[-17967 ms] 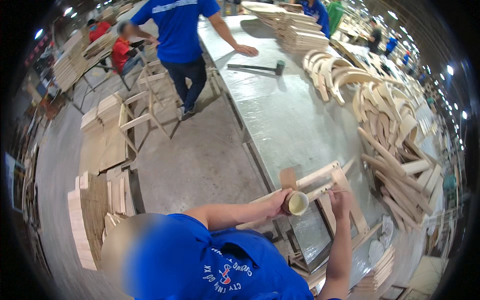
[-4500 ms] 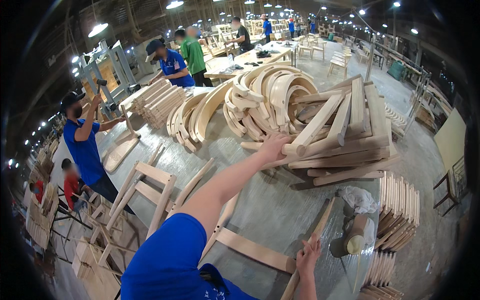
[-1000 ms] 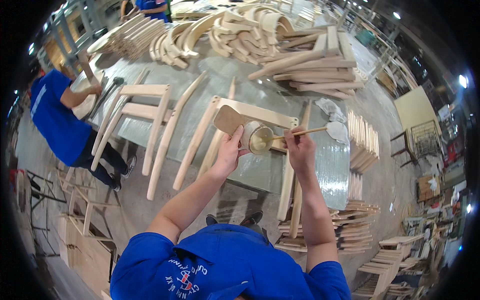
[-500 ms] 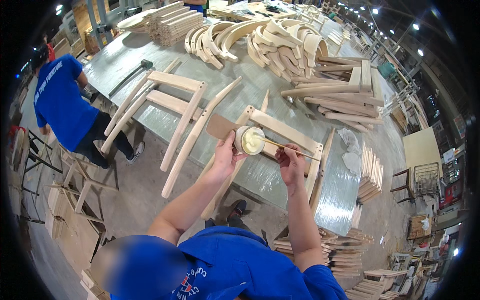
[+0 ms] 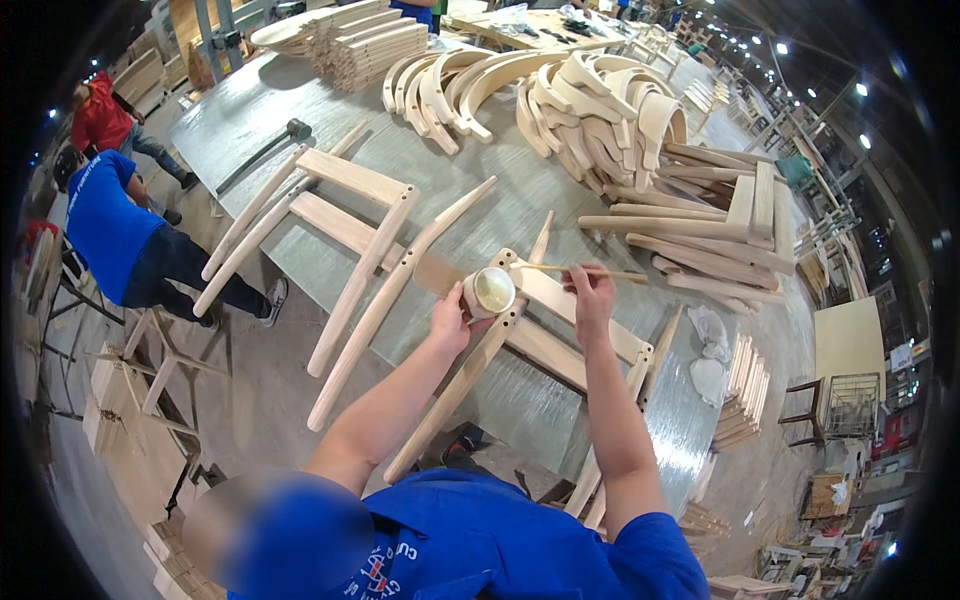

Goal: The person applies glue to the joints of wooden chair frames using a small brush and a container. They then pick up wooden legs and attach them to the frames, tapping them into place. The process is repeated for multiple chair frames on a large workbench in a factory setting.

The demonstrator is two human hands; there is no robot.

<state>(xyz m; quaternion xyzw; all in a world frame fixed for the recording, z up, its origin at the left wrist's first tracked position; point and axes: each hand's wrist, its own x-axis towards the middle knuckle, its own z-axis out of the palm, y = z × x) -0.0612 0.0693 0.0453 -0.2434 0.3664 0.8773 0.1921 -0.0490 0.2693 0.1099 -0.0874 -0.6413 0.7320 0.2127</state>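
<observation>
My left hand [image 5: 452, 318] grips a small round cup of pale glue [image 5: 492, 291], held just above a wooden chair frame part [image 5: 560, 300] on the grey worktable [image 5: 520, 390]. My right hand [image 5: 590, 295] pinches a thin wooden stick [image 5: 560, 268]. The stick's tip reaches left to the end of the frame rail, right beside the cup. A long curved chair leg [image 5: 450, 385] runs from under the cup toward me.
Another partly joined chair frame [image 5: 340, 215] lies to the left with a mallet [image 5: 270, 145] beyond it. Piles of curved wooden parts [image 5: 590, 100] and straight slats [image 5: 700, 215] fill the far side. A person in blue [image 5: 120, 230] stands left of the table.
The view has shifted so the table sits more centred. My right hand has swung the stick out of the cup and up to the end of the frame rail.
</observation>
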